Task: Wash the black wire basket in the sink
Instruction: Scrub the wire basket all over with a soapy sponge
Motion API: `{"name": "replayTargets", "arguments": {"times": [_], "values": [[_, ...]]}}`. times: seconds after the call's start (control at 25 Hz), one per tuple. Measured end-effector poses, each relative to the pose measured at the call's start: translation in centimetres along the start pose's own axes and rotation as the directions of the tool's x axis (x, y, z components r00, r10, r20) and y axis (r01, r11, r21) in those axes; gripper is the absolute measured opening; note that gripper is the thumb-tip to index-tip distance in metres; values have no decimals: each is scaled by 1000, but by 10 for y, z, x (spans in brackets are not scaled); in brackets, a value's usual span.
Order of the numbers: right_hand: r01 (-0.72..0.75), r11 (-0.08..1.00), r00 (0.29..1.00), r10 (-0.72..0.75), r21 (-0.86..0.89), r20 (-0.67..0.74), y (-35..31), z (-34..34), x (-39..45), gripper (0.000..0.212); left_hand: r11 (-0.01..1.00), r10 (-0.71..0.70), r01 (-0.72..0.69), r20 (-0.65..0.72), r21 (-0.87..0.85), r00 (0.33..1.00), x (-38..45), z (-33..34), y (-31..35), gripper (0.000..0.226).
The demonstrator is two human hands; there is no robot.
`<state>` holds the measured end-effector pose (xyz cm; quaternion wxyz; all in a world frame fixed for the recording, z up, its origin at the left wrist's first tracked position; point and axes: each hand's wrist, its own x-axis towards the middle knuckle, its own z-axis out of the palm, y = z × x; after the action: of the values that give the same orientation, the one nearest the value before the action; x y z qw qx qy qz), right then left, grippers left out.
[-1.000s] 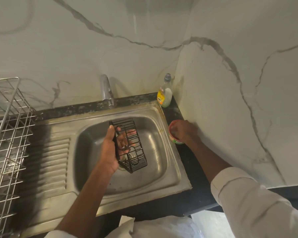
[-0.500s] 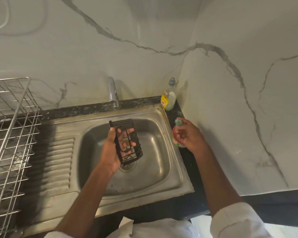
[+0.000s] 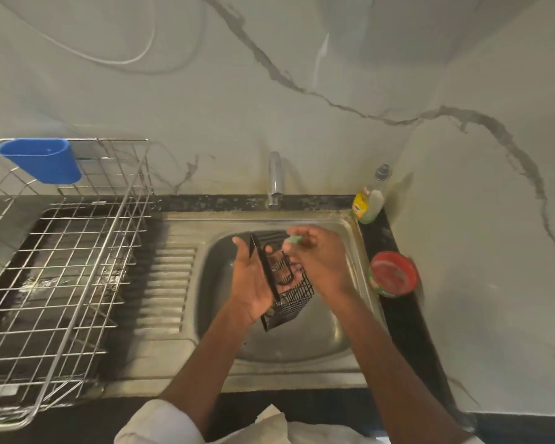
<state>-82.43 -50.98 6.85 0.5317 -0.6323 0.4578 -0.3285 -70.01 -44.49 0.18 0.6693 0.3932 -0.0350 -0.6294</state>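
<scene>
Black wire, thin and gridded, is what my left hand grips: the small rectangular black wire basket, tilted on its side above the bowl of the stainless steel sink, my thumb along one edge and my fingers curled behind the mesh. My right hand pinches a small pale green scrub pad at the basket's 12 o'clock end, touching or just about touching the wire; blur keeps me from telling which. I judge the scrubbing is only starting. Trouble could come from soap: a slick grip on narrow wire might let the basket twist out and drop into the bowl, and the pad could snag on the mesh and tear. No water shows under the chrome tap spout at 12 o'clock, so rinsing seems not yet done. At 1 o'clock of the sink a clear bottle of yellow-labelled dish liquid stands on the black speckled counter, and at 3 o'clock sits a round red and green tub. At 9 o'clock a steel wire dish rack rests over the ribbed drainboard side, with a blue plastic cup holder hung on its far rim. White marble-veined wall panels close in the corner.
</scene>
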Motion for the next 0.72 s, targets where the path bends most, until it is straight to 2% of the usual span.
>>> {"name": "replayTargets", "arguments": {"times": [0.08,0.2,0.28,0.36,0.44,0.56,0.68,0.72], "values": [[85,974,996,-79,-209,35,-8,26,11,29,1000,-3,3,-13,16,1000,-5,-3,3,103],[245,846,966,-174,-473,189,-2,49,7,25,1000,3,-4,-9,-23,1000,-8,-8,11,104],[282,841,954,-193,-461,231,8,47,-6,30,1000,2,-3,-15,-14,1000,-10,-10,15,104],[233,885,970,-179,-404,166,9,47,-7,37,1000,-2,3,-20,17,1000,-12,-13,17,102],[192,889,981,-162,-415,108,6,51,-1,32,999,-26,27,-16,47,1000,-15,-14,16,104],[257,841,966,-211,-476,150,8,60,-1,24,998,-35,37,-44,46,998,-16,-14,19,105],[205,857,973,-230,-472,5,9,58,-1,22,997,-51,52,-16,53,999,-12,-16,19,106],[226,845,970,-242,-485,32,8,58,-1,21,997,-65,65,-3,34,998,-12,-17,20,108]]}}
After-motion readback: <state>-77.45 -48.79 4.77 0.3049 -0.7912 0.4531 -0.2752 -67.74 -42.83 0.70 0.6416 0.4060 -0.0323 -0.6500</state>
